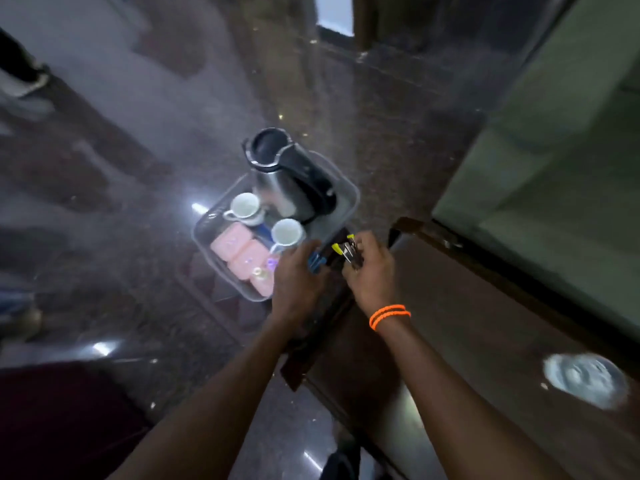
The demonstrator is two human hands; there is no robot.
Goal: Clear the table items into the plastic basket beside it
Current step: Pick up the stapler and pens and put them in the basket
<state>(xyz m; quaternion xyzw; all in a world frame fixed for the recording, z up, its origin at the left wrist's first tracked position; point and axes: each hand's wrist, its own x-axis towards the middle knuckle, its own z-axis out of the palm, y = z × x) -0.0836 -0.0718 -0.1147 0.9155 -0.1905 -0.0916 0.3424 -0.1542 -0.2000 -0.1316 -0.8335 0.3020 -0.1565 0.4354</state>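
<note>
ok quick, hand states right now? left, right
Left hand: closed on small blue items, kind unclear.
Right hand: closed on a bundle of yellow-tipped sachets.

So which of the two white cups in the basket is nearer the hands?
The white cup just beyond the left hand is nearer; the other cup sits farther back, in front of the kettle.

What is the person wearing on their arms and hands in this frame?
Both forearms are bare, with no sleeves in view and no gloves. The left hand shows nothing worn. The right hand has a doubled bright orange band around its wrist. No rings or watch can be made out.
</note>
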